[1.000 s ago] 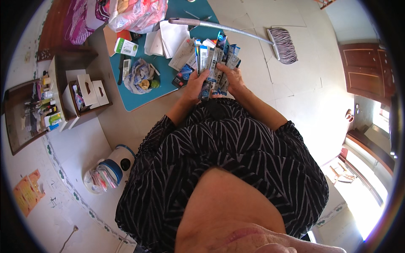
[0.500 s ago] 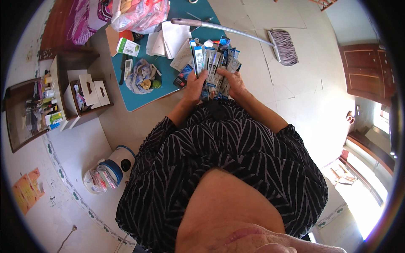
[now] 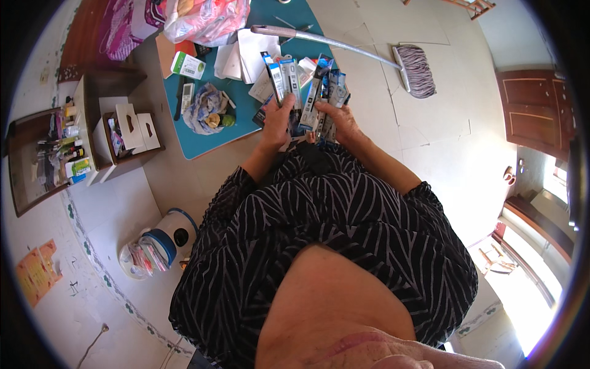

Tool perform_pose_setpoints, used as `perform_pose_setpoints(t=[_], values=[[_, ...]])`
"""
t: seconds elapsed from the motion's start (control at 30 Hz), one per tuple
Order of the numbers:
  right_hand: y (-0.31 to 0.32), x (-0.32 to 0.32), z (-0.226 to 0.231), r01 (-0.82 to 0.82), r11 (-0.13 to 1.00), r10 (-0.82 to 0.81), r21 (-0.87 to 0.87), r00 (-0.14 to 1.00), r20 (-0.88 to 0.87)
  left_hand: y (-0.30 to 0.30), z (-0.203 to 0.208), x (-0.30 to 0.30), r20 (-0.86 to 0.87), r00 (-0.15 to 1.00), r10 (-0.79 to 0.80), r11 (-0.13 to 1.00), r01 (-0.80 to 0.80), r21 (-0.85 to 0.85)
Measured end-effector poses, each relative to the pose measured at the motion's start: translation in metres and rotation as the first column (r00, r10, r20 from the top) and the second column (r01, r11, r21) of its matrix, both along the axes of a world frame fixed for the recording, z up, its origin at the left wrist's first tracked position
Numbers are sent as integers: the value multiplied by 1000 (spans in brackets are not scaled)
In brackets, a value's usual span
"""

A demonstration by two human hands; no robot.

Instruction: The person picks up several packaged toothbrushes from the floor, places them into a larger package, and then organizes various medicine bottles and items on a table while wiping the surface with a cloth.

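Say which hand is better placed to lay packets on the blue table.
Probably your left hand: it's nearer the blue table, while your right hand is farther away. Both hold slim packets.

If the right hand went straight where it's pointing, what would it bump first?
Probably the packets in the left hand, just across from the right hand, though depth is hard to judge.
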State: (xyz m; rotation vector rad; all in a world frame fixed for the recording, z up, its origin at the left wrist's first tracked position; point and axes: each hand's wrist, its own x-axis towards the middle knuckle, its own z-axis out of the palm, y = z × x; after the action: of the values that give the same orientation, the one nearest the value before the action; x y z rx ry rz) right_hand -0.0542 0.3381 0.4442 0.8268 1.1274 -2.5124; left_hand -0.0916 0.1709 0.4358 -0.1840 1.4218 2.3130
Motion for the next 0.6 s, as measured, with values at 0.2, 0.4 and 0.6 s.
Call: perform_pose_setpoints(t=[0.2,0.4,0.6], values=[[1,-1,-1,-127,989,126,78,992,20,9,15,-6,-40,992,-117,992,115,-59],[-2,-4,1,-132,975,146,178,987,-68,12,12,-3,91,986,-140,985,129,115],[6,-7,6,-48,995,40,85,995,87,-7,10,-6,225,943,-247,967,256,-9]])
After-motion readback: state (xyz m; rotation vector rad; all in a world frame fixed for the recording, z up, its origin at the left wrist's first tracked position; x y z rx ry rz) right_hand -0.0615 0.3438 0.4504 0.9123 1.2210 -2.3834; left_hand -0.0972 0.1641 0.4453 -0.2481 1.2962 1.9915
